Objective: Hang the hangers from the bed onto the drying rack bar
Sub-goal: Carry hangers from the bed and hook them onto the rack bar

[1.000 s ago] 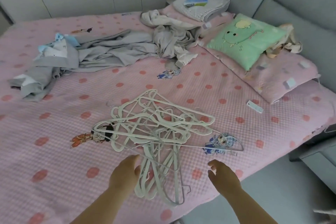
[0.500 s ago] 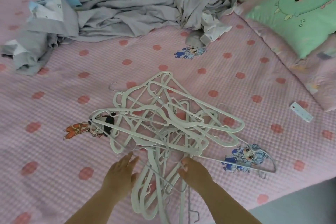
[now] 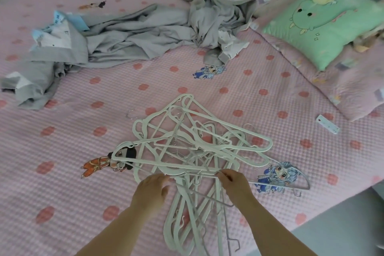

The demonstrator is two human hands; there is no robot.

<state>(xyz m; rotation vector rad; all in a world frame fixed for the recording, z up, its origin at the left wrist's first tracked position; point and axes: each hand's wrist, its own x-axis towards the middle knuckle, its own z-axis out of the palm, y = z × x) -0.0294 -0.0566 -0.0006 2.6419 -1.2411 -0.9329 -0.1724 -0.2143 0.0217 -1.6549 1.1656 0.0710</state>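
Note:
A tangled pile of several pale white-green plastic hangers (image 3: pixel 193 147) lies on the pink dotted bed cover (image 3: pixel 62 151), reaching down to the bed's near edge. A thin grey wire hanger (image 3: pixel 299 183) sticks out to the right of the pile. My left hand (image 3: pixel 152 190) rests on the pile's lower left, fingers curled over a hanger bar. My right hand (image 3: pixel 234 185) pinches a hanger bar at the lower middle of the pile. The drying rack is out of view.
Crumpled grey clothes (image 3: pixel 128 35) stretch across the far half of the bed. A green cartoon pillow (image 3: pixel 324 21) lies on a pink pillow at the right. A small white tag (image 3: pixel 327 124) lies beside them. Grey floor (image 3: pixel 342 233) shows at the bottom right.
Both hands have moved forward onto the hanger pile and closed on hanger bars. The camera has come closer to the bed and tilted down.

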